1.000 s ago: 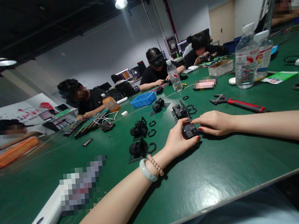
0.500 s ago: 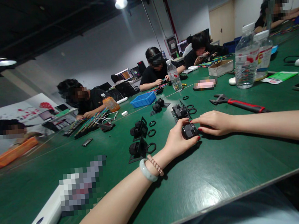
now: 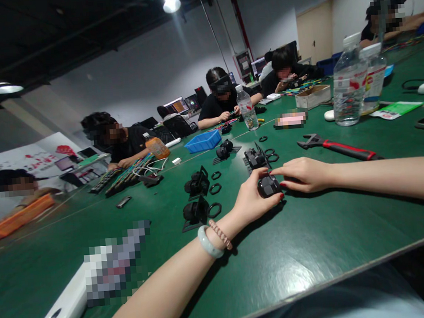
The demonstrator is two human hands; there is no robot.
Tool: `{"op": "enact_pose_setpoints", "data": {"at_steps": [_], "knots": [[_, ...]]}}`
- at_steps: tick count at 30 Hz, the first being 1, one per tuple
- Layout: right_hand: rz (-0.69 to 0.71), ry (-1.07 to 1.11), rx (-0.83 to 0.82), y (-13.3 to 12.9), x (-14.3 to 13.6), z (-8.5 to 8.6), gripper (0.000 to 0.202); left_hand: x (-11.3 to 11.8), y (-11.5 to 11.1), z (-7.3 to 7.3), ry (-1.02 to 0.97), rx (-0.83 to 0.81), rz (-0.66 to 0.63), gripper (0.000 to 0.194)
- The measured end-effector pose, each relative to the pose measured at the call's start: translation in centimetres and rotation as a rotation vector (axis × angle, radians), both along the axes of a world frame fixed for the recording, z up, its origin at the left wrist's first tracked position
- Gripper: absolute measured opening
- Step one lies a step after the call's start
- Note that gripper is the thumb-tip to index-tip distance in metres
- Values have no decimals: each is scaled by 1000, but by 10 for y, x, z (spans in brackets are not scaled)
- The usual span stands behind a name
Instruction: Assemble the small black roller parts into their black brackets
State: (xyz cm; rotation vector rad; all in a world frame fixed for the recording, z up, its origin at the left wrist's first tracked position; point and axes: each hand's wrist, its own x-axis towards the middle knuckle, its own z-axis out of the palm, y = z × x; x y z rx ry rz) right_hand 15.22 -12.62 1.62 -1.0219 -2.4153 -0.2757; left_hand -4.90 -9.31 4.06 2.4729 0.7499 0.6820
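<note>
My left hand (image 3: 253, 197) is closed round a small black round part (image 3: 269, 186) with a blocky top, thumb on the near side and fingers on the far side. From the right, my right hand (image 3: 305, 175) presses its fingertips to the same part's edge. Just beyond my hands sits a black bracketed fitting (image 3: 255, 157) with a black ring (image 3: 271, 155) beside it. More such black fittings (image 3: 195, 211) stand left of my left hand, and a loose black ring nut (image 3: 214, 209) lies by the nearest one. The underside of the held part is hidden.
A red-handled adjustable wrench (image 3: 343, 148) lies beyond my right forearm. Plastic bottles (image 3: 346, 89) stand at the right. A blue tray (image 3: 203, 141) is farther off, and a white device (image 3: 67, 298) lies at the lower left. Several people sit around the green table (image 3: 335, 232).
</note>
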Motion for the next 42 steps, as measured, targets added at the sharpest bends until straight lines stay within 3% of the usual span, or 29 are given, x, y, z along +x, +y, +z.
{"op": "enact_pose_setpoints", "data": {"at_steps": [42], "knots": [[-9, 26, -45, 0, -1, 0, 37, 0, -1, 0, -11, 0, 2, 54]]}}
